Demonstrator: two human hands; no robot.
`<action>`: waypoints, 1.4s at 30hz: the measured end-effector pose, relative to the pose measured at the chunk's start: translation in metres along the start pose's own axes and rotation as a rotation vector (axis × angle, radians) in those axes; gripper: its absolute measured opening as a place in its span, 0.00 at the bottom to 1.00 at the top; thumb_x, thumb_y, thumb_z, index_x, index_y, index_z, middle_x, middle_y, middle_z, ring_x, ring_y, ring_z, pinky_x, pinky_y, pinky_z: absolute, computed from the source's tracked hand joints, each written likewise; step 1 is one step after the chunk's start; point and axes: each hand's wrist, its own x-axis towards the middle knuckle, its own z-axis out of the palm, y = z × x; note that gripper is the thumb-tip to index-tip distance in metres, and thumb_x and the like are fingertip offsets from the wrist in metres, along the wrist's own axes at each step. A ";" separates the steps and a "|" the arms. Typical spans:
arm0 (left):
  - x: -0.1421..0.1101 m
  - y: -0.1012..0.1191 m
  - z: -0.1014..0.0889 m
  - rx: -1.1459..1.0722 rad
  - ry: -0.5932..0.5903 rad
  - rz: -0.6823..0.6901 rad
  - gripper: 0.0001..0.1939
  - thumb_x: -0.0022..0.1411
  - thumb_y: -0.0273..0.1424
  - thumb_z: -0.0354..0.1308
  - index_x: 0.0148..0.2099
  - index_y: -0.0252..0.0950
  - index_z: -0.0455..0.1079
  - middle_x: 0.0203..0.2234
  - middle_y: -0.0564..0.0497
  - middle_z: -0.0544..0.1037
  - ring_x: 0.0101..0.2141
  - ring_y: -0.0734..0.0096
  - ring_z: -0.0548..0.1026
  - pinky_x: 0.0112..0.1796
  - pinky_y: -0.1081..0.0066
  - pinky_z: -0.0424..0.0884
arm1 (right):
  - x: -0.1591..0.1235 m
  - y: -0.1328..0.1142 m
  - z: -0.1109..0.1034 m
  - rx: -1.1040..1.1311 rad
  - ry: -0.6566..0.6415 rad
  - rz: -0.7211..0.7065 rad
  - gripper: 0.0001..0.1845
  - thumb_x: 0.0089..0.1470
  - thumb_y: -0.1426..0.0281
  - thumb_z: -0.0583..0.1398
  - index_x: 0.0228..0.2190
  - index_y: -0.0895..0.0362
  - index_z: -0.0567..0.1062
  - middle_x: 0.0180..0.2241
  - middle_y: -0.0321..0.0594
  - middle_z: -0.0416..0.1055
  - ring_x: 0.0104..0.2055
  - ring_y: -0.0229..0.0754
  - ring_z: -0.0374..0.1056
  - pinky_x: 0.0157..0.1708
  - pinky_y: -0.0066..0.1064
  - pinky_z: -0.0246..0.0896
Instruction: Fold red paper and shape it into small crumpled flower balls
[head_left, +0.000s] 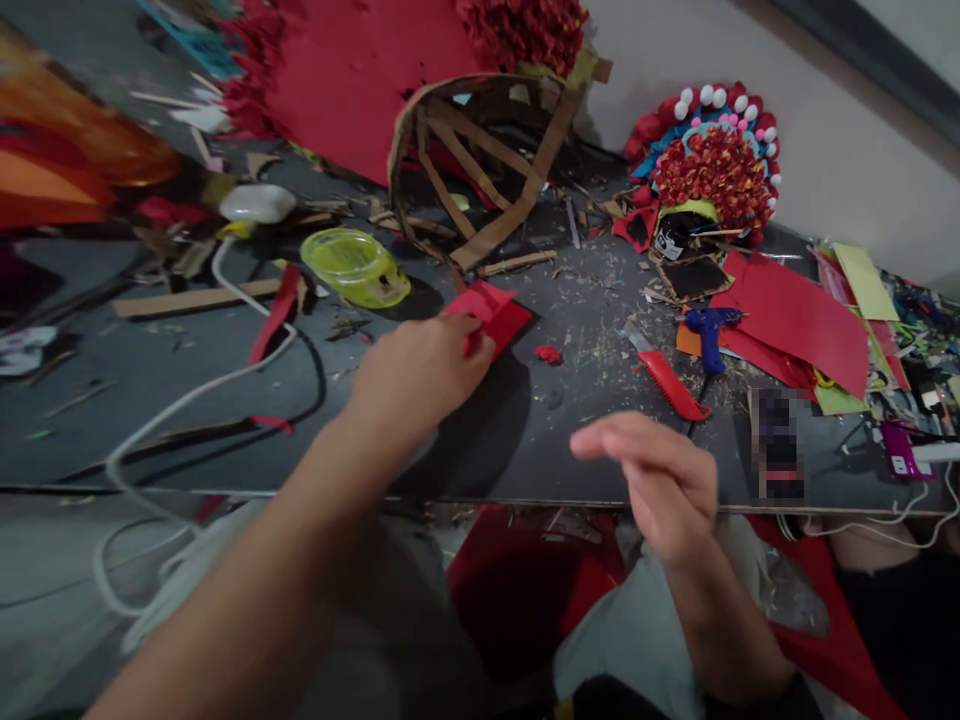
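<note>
My left hand (424,370) reaches over the dark table with its fingers curled at a small stack of red paper (504,312). Red shows between the fingertips, and the upper sheet is raised and folded. Close to the table's front edge, my right hand (660,475) hovers with its fingers stretched to the left; nothing shows in it. A crumpled bit of red paper (547,355) lies between the hands. Beyond my right hand are a red-handled utility knife (670,382), its blade out, and a blue glue gun (711,335).
A curved cardboard frame (487,235) stands behind my left hand, near a yellow-green plastic container (352,265). A white cable (187,400) loops at left. Red sheets (802,320) and a beaded red headdress (712,170) are at right. Someone's dark sleeve (907,620) shows at lower right.
</note>
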 end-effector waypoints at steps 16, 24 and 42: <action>-0.014 0.009 0.013 -0.704 0.597 0.135 0.12 0.60 0.36 0.54 0.39 0.34 0.73 0.28 0.47 0.78 0.28 0.67 0.74 0.31 0.69 0.69 | 0.133 0.041 0.025 0.200 0.078 0.250 0.17 0.52 0.64 0.57 0.45 0.49 0.73 0.45 0.38 0.75 0.39 0.37 0.73 0.37 0.30 0.70; -0.029 0.033 0.042 -0.966 0.399 0.545 0.11 0.60 0.35 0.57 0.43 0.35 0.72 0.35 0.47 0.78 0.29 0.71 0.76 0.27 0.74 0.74 | 0.132 0.037 0.024 0.032 0.163 0.172 0.19 0.55 0.58 0.55 0.44 0.53 0.74 0.48 0.40 0.73 0.53 0.43 0.66 0.55 0.35 0.59; -0.027 0.029 0.069 -0.612 0.417 0.969 0.18 0.68 0.30 0.47 0.58 0.34 0.63 0.45 0.40 0.76 0.45 0.63 0.75 0.47 0.63 0.73 | 0.125 0.029 0.026 0.031 0.292 0.252 0.07 0.57 0.63 0.51 0.37 0.51 0.59 0.32 0.34 0.65 0.32 0.35 0.64 0.30 0.27 0.61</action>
